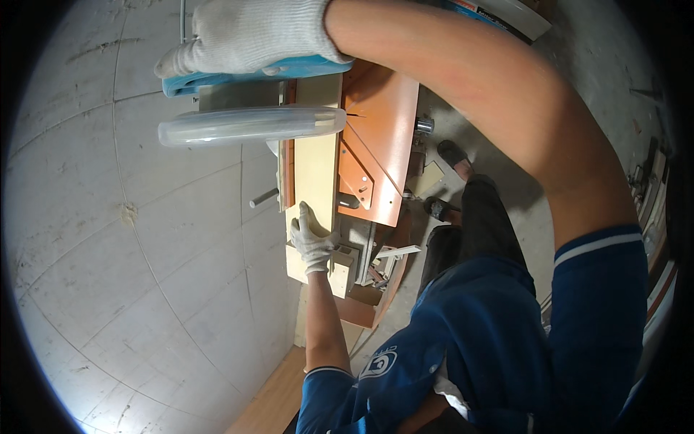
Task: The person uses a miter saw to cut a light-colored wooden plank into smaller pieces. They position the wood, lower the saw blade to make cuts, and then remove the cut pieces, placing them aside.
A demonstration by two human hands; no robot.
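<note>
My left hand (313, 244), in a white knit glove, lies on the near part of a long pale board (316, 166) with its fingers spread. The board stretches away from me along the left side of an orange metal saw table (376, 145). My right arm arches across the top of the view. Its gloved hand, my right hand (253, 36), is closed on the blue body of a power saw (303, 66); some fingers are hidden. Just below that hand, a long clear plastic blade guard (246, 127) spans the board.
A plain grey wall (130, 253) rises close on the left. A metal rod (264, 197) sticks out toward it. Offcuts and strips (390, 254) lie below the table's near end. A person's sandalled foot (452, 153) stands right of the table. More lengths of material (654, 210) lean far right.
</note>
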